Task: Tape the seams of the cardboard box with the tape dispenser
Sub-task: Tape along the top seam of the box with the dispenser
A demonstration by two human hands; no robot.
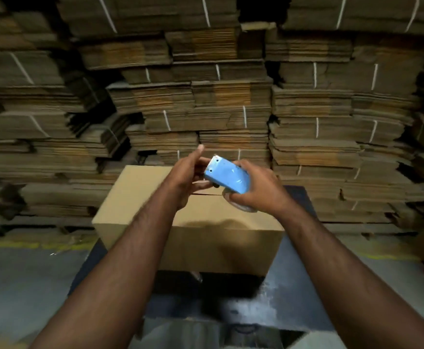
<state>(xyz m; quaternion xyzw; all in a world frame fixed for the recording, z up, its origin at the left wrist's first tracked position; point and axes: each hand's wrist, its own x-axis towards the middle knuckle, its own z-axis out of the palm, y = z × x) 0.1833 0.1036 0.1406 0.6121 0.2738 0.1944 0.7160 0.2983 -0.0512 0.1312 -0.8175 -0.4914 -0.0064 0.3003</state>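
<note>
Stacked bundles of flattened cardboard point(205, 102), tied with white string, fill the whole far wall, and in front of them a dark tabletop point(289, 293) carries the cardboard box point(190, 222), which sits in the middle of the scene with its flaps folded shut. Its top seam runs left to right, showing as a dark line just under the hands, and no tape can be made out on it, though the picture is soft. Above the far part of the box, the right hand point(258, 190) is clamped around the tape dispenser point(227, 176), a light blue body with its metal-edged end pointing far and left and a clear roll of tape showing beneath the palm. The left hand point(188, 172) is partly curled, thumb raised, its fingers meeting the dispenser's far end; whether they pinch a loose tape tail I cannot tell. I judge the step in hand to be readying the tape, with sealing not yet begun. Next would be to bring the dispenser down to one end of the seam, press the tape on, and draw it straight along.
</note>
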